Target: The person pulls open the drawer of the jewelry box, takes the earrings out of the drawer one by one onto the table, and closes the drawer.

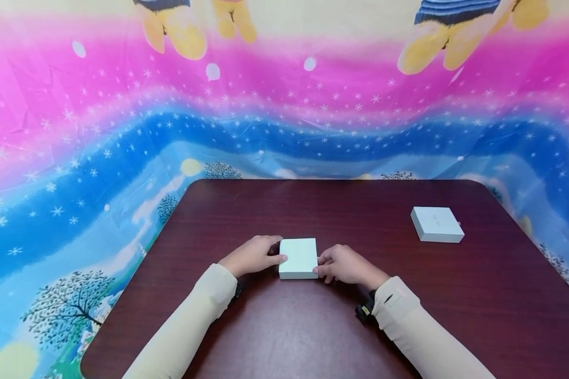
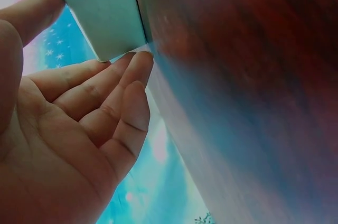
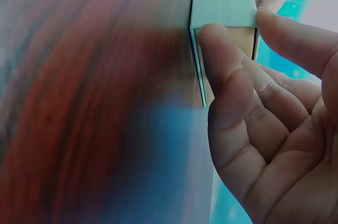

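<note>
A small white box lies flat on the dark red table, between both hands. My left hand holds its left side, the thumb on the top edge and the fingers by the far left corner. At the opposite side, my right hand grips the box's right end. In the right wrist view, that end of the box shows a beige part between thin edges. The right thumb touches the upper edge while the other fingers bend against the beige part, hiding much of it.
A second white box sits at the right of the table, with a small tab on its right side. A patterned pink and blue cloth hangs behind and around the table.
</note>
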`<state>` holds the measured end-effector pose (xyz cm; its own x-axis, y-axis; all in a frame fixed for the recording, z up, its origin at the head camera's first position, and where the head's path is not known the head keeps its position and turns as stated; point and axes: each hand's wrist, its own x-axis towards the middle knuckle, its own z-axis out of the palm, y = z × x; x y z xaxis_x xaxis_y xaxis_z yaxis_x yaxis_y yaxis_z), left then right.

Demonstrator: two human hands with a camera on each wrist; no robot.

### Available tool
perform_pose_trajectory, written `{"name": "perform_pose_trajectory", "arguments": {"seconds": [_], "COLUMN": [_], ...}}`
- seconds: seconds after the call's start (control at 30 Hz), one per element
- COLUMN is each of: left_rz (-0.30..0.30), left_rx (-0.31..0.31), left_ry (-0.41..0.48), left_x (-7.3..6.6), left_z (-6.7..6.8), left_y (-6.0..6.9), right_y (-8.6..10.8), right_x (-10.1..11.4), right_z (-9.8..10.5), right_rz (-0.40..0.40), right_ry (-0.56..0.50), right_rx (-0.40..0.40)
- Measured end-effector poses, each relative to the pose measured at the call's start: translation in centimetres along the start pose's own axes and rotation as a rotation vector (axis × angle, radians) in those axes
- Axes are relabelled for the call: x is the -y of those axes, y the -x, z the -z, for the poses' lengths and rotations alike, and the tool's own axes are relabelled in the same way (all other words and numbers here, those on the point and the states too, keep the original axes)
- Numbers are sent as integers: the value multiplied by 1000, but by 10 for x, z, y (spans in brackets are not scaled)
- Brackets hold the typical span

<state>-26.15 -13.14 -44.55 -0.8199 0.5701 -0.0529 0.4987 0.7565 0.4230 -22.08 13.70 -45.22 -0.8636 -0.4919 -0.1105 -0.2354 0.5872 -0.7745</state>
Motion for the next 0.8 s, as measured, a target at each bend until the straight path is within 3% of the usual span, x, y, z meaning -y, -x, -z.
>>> {"name": "perform_pose_trajectory", "arguments": {"seconds": [0.43, 0.8], "left_rz": [8, 60], "left_rx": [4, 11], "left_ry": [18, 45], "left_x": [6, 10], "left_z": [3, 6], "left_y": [11, 20], "right_y": [-1, -3], "right_x": [5, 11], "right_z": [-11, -18], "right_rz": [41, 52], "right_ry": [-16, 19], "right_rx": [15, 30]}}
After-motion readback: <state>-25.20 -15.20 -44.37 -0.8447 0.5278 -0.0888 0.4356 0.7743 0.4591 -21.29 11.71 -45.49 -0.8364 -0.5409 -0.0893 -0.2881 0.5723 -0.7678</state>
